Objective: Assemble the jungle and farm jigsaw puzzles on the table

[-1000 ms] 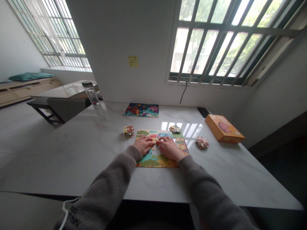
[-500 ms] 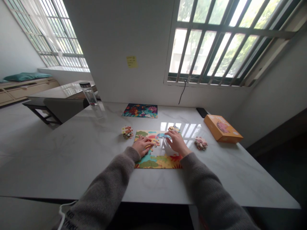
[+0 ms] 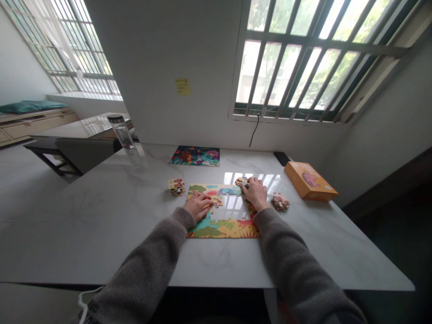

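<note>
A partly assembled jigsaw puzzle point(image 3: 232, 228) lies on the table, its outer border joined and white tabletop showing through the middle. My left hand point(image 3: 199, 206) rests flat on the puzzle's left side, fingers stretched over the pieces. At the upper right corner, my right hand point(image 3: 255, 193) has its fingers bent down onto a small pile of puzzle pieces point(image 3: 240, 181), with thumb and fingers closed on a piece at the pile's edge. The fingers partly hide that piece.
Two more piles of pieces, one left point(image 3: 176, 186) and one right point(image 3: 280, 202), flank the puzzle. Behind it lies a dark picture sheet point(image 3: 195, 156). An orange box point(image 3: 310, 182) and a black phone point(image 3: 281, 158) are at the right. A clear bottle point(image 3: 124, 137) stands back left.
My right hand has moved from above the puzzle's upper middle, rightward to the pile at the corner, and its fingers have closed there. My left hand stays on the puzzle.
</note>
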The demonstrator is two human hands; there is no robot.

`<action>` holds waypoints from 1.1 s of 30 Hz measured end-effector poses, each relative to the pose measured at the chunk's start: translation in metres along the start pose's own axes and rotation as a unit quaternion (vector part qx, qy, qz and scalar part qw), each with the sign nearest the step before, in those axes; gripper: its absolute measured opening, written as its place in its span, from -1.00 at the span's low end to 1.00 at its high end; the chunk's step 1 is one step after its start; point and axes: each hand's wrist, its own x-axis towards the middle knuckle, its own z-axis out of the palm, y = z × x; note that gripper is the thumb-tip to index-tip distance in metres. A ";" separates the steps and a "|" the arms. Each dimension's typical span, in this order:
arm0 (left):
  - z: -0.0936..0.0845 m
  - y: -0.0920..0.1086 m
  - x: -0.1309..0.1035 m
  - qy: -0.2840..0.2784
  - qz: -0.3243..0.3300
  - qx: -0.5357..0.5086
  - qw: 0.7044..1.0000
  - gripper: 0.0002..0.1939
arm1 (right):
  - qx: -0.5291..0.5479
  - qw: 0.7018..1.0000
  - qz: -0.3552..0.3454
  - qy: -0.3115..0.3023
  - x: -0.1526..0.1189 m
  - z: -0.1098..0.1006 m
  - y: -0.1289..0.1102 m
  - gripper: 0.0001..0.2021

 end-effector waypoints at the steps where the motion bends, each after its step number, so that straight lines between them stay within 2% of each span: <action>1: 0.000 0.001 0.000 0.002 -0.001 0.003 1.000 -0.71 | 0.001 1.000 0.004 0.000 0.000 0.001 0.000 -0.66; 7: 0.000 0.002 0.000 -0.002 -0.009 0.008 1.000 -0.72 | 0.006 1.000 -0.001 0.008 0.003 0.001 0.000 -0.60; 16: 0.001 0.001 -0.001 0.003 -0.025 -0.005 1.000 -0.72 | 0.022 1.000 -0.008 0.020 0.012 0.008 -0.001 -0.75; 22: -0.002 0.006 0.000 0.020 -0.032 -0.032 0.999 -0.71 | 0.051 0.999 -0.012 0.012 0.012 0.008 0.004 -0.69; 24: -0.004 0.010 0.001 0.045 -0.048 -0.067 0.996 -0.70 | 0.083 0.995 -0.051 0.022 0.006 0.002 0.000 -0.67; 27: -0.007 0.014 0.004 0.084 -0.105 -0.174 0.976 -0.68 | 0.146 0.975 -0.166 0.034 -0.013 -0.014 -0.018 -0.65; 30: -0.007 0.012 0.008 0.108 -0.176 -0.304 0.930 -0.54 | 0.200 0.936 -0.289 0.014 -0.038 -0.029 -0.044 -0.65; 33: -0.005 0.007 0.011 0.130 -0.206 -0.384 0.890 -0.41 | 0.233 0.905 -0.354 -0.016 -0.060 -0.038 -0.066 -0.62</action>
